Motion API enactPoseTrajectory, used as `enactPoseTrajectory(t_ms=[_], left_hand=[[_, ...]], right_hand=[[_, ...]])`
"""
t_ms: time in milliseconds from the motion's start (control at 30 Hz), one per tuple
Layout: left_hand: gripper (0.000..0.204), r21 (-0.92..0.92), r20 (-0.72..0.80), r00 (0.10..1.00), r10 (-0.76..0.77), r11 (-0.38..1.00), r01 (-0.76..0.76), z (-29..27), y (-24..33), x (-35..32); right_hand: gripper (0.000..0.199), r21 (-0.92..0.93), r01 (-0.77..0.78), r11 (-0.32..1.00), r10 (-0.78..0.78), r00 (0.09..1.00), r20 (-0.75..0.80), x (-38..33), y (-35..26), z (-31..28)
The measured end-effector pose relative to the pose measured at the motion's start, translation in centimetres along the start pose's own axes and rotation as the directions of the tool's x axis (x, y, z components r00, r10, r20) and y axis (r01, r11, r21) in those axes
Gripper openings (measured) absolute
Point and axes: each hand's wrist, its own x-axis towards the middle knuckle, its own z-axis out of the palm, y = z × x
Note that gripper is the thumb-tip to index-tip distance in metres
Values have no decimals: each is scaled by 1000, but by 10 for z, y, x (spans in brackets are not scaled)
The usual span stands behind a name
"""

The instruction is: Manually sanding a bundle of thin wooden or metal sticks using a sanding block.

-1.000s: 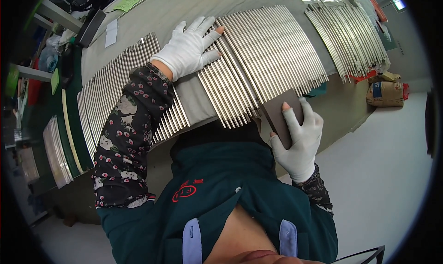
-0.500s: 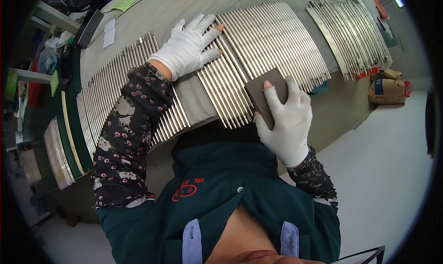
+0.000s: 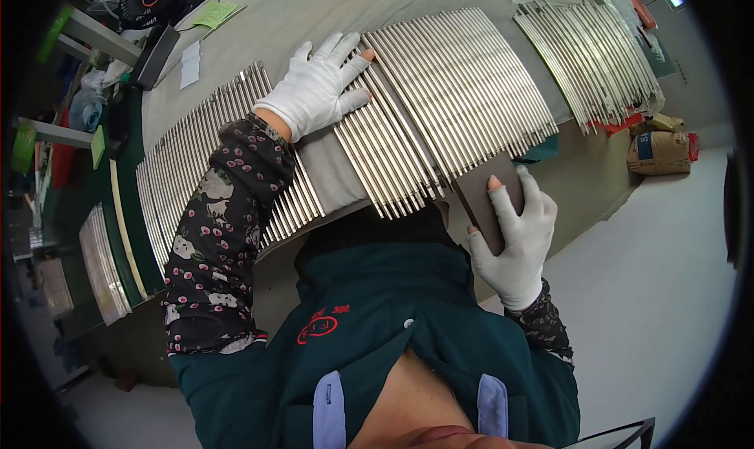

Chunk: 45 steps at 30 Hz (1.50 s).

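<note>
My left hand [image 3: 318, 87], in a white glove with bare thumb and fingertip showing, lies flat with fingers spread over the upper ends of a narrow row of shiny metal rods [image 3: 385, 158]. My right hand [image 3: 520, 241], gloved the same way, grips a dark grey-brown rectangular block [image 3: 481, 201]. The block is just off the table's near edge, by the lower ends of a wider row of metal rods [image 3: 463, 87]. Part of the block is hidden under my fingers and palm.
Another row of rods [image 3: 200, 158] lies left, partly under my left forearm. A further bundle of rods [image 3: 589, 64] is at the far right, near a brown paper sack [image 3: 658, 152]. A black fan [image 3: 145, 1] and green paper [image 3: 214, 14] are at the back left.
My right hand has moved the block right and toward me, off the rod ends and past the table edge. My left hand stays almost where it was on the rods.
</note>
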Motion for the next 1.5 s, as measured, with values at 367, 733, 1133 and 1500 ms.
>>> enactPoseTrajectory(t_ms=[367,733,1133,1500], left_hand=[[62,12,-54,998,22,1000,-22,6,-6,-8],[62,-7,-53,998,28,1000,-28,6,-4,-10],[69,-28,-18,1000,16,999,-16,-1,-7,-10],[67,16,-93,978,188,982,-187,4,17,9]], right_hand=[[65,34,56,998,-58,997,47,16,-11,12],[64,-26,85,996,-81,991,105,22,-16,15],[65,48,-5,999,2,999,55,-8,9,-7],[66,32,-53,998,52,998,16,-6,15,0]])
